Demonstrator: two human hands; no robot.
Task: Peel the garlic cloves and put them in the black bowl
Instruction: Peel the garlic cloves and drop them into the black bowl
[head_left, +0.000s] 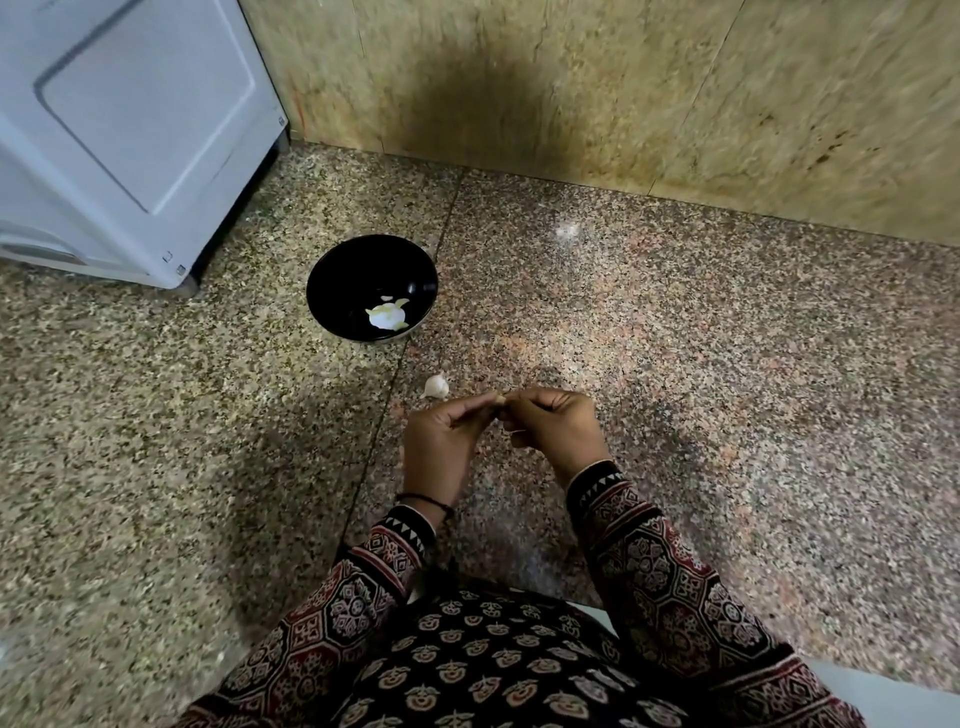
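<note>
Observed: both hands meet just above the granite counter (675, 338), at the near centre of the view. The left hand (441, 441) has its fingers curled and pinches a garlic clove (501, 399) at the fingertips. The right hand (558, 431) is likewise curled and pinches the same clove from the right side. Only a small tan sliver of the clove shows between the fingertips, so how much skin remains cannot be told.

A garlic bulb piece (435, 386) lies on the counter just beyond the left hand, unpeeled by its look. The black bowl (358, 265) stands farther off and to the left, near a white appliance (130, 130). It holds pale peeled garlic (387, 316) at its bottom.

Assessment: peeling is the step in hand and the task is partly done. To do it well, one hand should hold the clove firmly while the other lifts the skin at the root end with a nail and strips it lengthwise. Pressure should stay light, or the clove bruises or slips. Loose skin should drop on the counter, not into the bowl. Only the bare clove goes to the bowl.
</note>
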